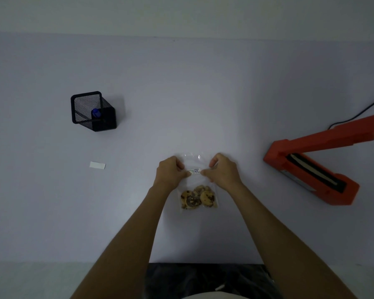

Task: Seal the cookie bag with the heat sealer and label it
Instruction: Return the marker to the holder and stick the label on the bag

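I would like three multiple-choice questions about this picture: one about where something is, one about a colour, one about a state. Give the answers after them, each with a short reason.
1. Where does the mesh pen holder stand on the table?
A. far to the person's left
B. beside the heat sealer
C. on the cookie bag

2. What colour is the heat sealer?
A. blue
B. orange-red
C. white

3. How does the sealer's arm stand?
A. pressed down
B. taken off
C. raised open

Answers:
1. A, it stands far left of both hands, with a blue-capped pen inside.
2. B, its body and arm are orange-red.
3. C, the arm lifts away from the base and the sealing strip shows, while the left hand and right hand hold a label at the cookie bag.
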